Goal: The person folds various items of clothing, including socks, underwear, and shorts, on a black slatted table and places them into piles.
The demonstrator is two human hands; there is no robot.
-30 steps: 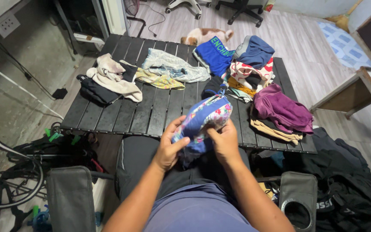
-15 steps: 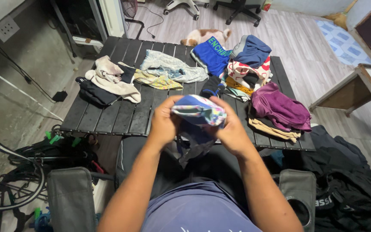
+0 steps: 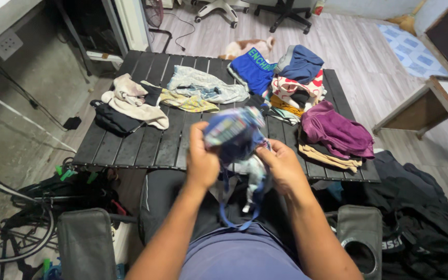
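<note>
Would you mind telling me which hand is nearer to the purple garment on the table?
Right. The right hand is just left of the purple garment; the left hand is farther away, beyond the blue floral cloth.

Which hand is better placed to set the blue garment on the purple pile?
Probably the right hand: it grips the blue floral garment on the side nearer the purple pile; the left hand is farther.
</note>
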